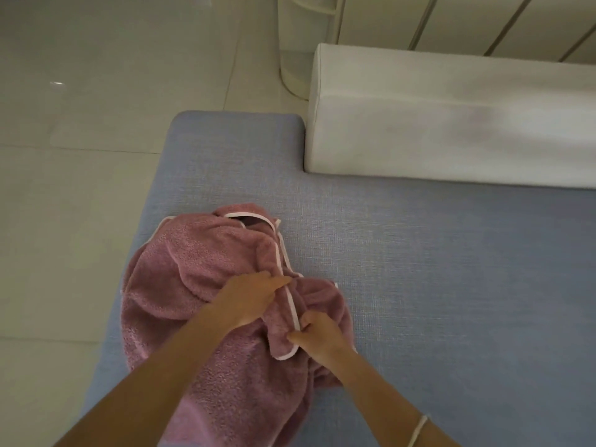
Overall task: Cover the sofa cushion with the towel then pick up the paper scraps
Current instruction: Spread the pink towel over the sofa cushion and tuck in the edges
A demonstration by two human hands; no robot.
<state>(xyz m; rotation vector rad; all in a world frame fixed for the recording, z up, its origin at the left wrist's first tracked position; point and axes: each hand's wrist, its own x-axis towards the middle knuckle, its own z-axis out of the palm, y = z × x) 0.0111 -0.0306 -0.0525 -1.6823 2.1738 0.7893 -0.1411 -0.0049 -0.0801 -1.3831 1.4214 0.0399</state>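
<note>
Lying crumpled near the left edge of the blue-grey sofa cushion (pixel 435 269), the pink towel (pixel 193 269) is bunched into a loose heap with folds and pockets, and it reaches down to the cushion's near edge at the bottom of the view. Its white trim (pixel 283 259) runs in a crooked line across the top of the heap, from a small dark opening at the far side down toward the hands. Most of the cushion, out to the right and toward the far edge, lies bare.

The left hand (pixel 248 298) rests on top of the towel with its fingers stretched out fairly straight, the fingertips touching the trim. The right hand (pixel 319 333) is just beside it, thumb and curled fingers pinching a fold of towel at the trim. A thin white band (pixel 419 430) circles the right forearm.

A long white bolster (pixel 435 117) sits along the cushion's far edge, toward the right corner. Pale floor tiles (pixel 80 156) lie beyond the left edge.
</note>
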